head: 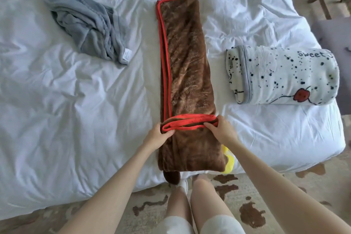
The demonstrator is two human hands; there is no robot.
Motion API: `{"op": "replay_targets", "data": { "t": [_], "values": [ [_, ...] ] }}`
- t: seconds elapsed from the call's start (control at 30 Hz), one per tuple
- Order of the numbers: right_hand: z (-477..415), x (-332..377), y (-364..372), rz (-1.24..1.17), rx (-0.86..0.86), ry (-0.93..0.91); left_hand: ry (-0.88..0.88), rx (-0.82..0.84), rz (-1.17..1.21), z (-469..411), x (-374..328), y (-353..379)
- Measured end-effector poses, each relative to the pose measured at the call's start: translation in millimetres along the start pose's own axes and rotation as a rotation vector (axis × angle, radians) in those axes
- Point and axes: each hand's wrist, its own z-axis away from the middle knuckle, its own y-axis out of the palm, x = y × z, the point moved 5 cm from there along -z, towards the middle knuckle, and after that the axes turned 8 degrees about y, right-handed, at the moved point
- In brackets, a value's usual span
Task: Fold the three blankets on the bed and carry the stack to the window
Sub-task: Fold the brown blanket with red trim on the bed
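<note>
One rumpled bed (85,119), brown blanket (188,59), blotched rug (250,213)

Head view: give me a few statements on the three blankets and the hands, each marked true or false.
1. The left hand and the right hand both grip the red-trimmed edge of the brown blanket. True.
2. The grey blanket is neatly folded. False: it lies crumpled at the far left of the bed.
3. The spotted blanket lies folded, to the right of the brown blanket. True.
4. The brown blanket rests on the spotted blanket. False: they lie apart, with bare bed between them.
</note>
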Motion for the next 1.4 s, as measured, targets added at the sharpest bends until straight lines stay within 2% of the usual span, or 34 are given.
{"op": "replay_targets", "data": {
  "t": [0.1,0.2,0.27,0.33,0.43,0.6,0.77,0.83,0.9,1.07,1.17,1.3,1.4],
  "values": [
    [-13,11,-6,0.026,0.084,-0.003,-0.11,0.17,0.039,-9,-3,-7],
    [-27,39,-21,-0.054,0.229,-0.063,-0.167,0.396,0.03,-19,-21,-25],
    [-39,66,-34,-0.107,0.297,-0.111,-0.164,0.456,0.004,-33,-38,-43],
    [-57,94,-47,-0.132,0.293,-0.127,-0.137,0.382,-0.015,-56,-58,-64],
    [-98,136,-69,-0.118,0.202,-0.158,-0.043,0.154,-0.05,-104,-89,-95],
    [-188,199,-90,-0.106,0.186,-0.172,0.043,-0.122,-0.028,-195,-131,-137],
    [-282,253,-111,-0.088,-0.026,-0.201,0.084,-0.346,-0.014,-285,-167,-172],
    [-314,270,-117,-0.122,-0.081,-0.198,0.099,-0.363,0.055,-315,-181,-181],
    [-344,283,-118,-0.201,-0.067,-0.157,0.083,-0.336,0.173,-342,-192,-186],
    [-389,307,-118,-0.756,0.141,0.043,0.002,-0.323,0.575,-394,-211,-190],
    [-392,322,-125,-0.894,0.264,0.031,-0.025,-0.352,0.799,-408,-224,-197],
    [-367,337,-158,-1.013,0.263,-0.032,0.162,-0.346,0.81,-392,-250,-216],
    [-326,328,-189,-0.973,0.25,-0.205,0.316,-0.299,0.726,-350,-263,-229]
  ]
}}
